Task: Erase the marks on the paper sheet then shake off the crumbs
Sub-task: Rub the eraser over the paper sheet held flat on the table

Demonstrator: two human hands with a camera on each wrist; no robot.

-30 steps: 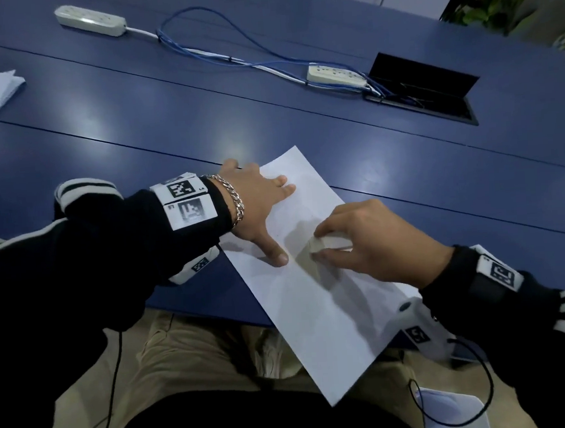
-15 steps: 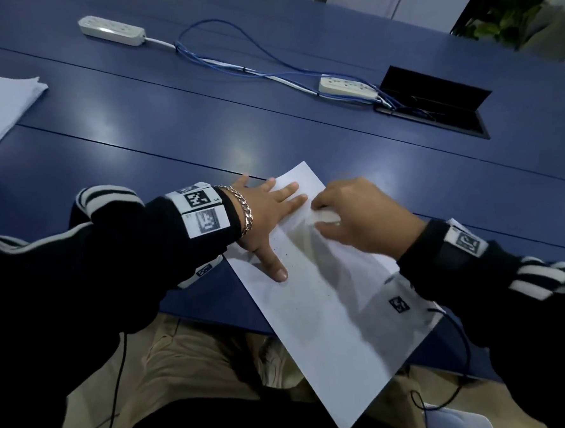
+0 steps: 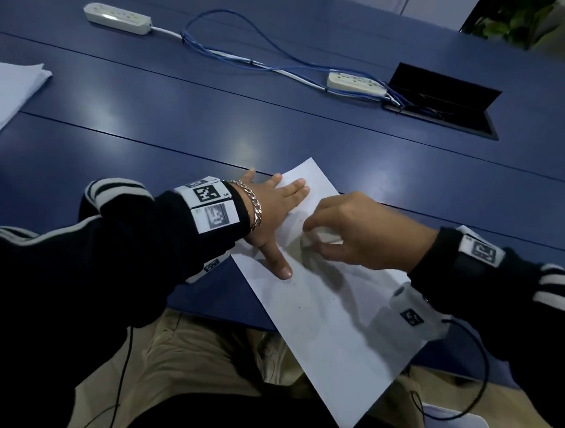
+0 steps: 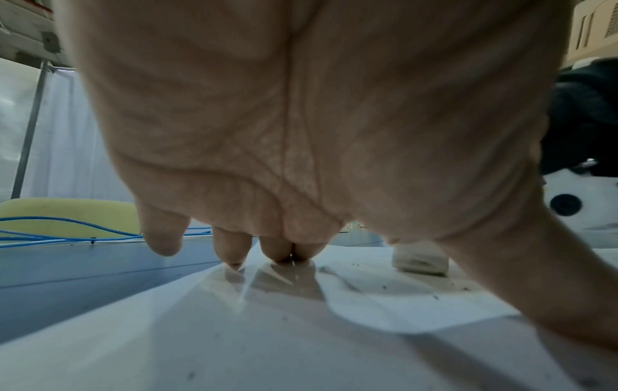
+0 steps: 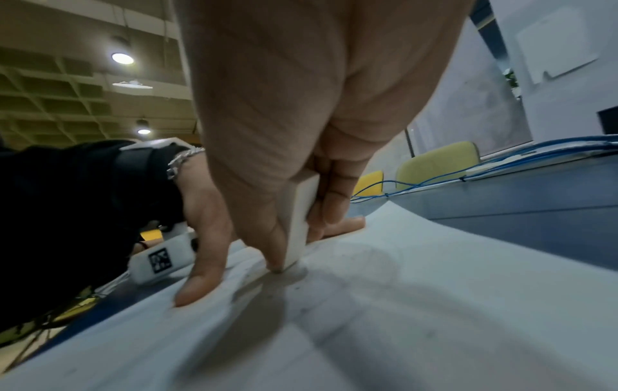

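The paper sheet (image 3: 327, 317) was found lying at an angle across the near edge of the blue table (image 3: 170, 128), its near corner overhanging the person's lap. Small dark crumbs (image 4: 434, 296) were noted scattered on it. The sheet was pinned at its far left part by the left hand (image 3: 271, 214), laid flat with fingers spread wide. Just beside it, a white eraser (image 5: 299, 224) was pinched between thumb and fingers of the right hand (image 3: 365, 233), one corner touching the sheet. Farther off, two power strips (image 3: 116, 14) and blue cables (image 3: 265, 59) were recorded.
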